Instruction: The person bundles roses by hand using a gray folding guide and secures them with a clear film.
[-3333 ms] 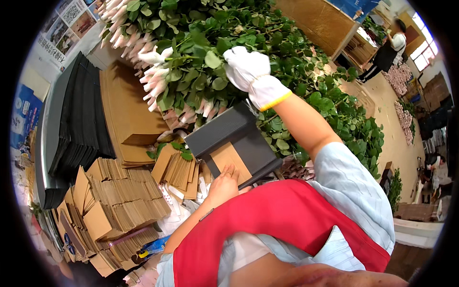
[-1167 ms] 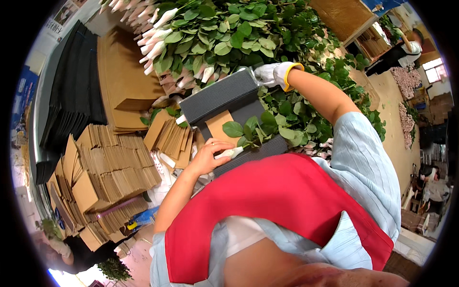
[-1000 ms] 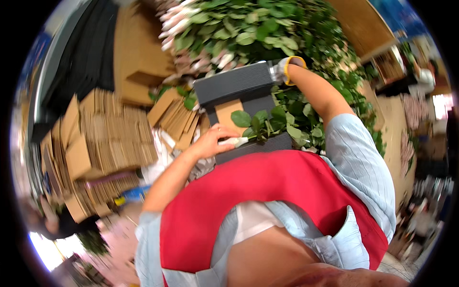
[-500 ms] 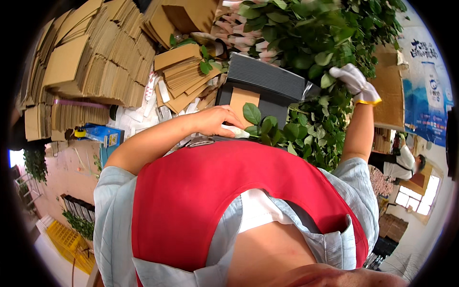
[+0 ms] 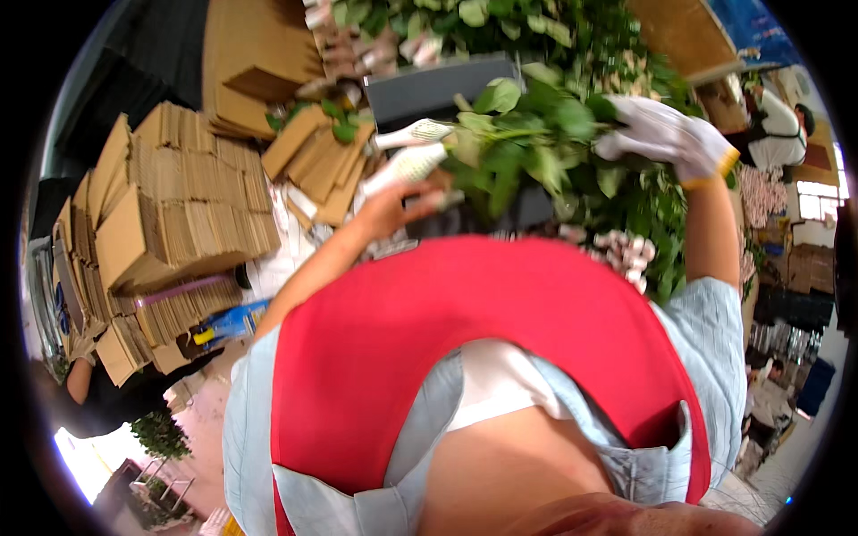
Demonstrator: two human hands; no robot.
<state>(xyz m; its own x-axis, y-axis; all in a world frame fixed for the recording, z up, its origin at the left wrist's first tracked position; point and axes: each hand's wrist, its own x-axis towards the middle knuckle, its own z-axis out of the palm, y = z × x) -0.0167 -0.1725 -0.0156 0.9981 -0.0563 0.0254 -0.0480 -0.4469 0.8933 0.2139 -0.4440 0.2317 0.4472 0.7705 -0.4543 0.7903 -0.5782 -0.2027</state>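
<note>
My bare left hand (image 5: 400, 207) is low in front of my red apron, blurred. Its fingers close on a pale, mesh-sleeved flower (image 5: 451, 198), mostly hidden by them. Just above lie two more flower heads in white mesh sleeves, an upper one (image 5: 416, 134) and a lower one (image 5: 404, 170), pointing left. Their leafy stems (image 5: 527, 143) stretch right to my right hand (image 5: 661, 134). That hand wears a white glove with a yellow cuff, and its fingers and thumb are around the leafy stems. Behind them stands a dark grey ridged box (image 5: 438, 87).
Stacks of folded cardboard (image 5: 188, 205) rise at left, with loose cardboard pieces (image 5: 317, 161) nearer. A blue tool (image 5: 234, 322) lies below. Leafy bunches (image 5: 572, 27) and pale wrapped heads (image 5: 344, 45) fill the back. People work at far left (image 5: 116, 389) and far right (image 5: 776, 134).
My view has turned toward the right. My right hand has come in from the foliage, with leafy stems now lying between my hands. Two sleeved heads now show above my left hand.
</note>
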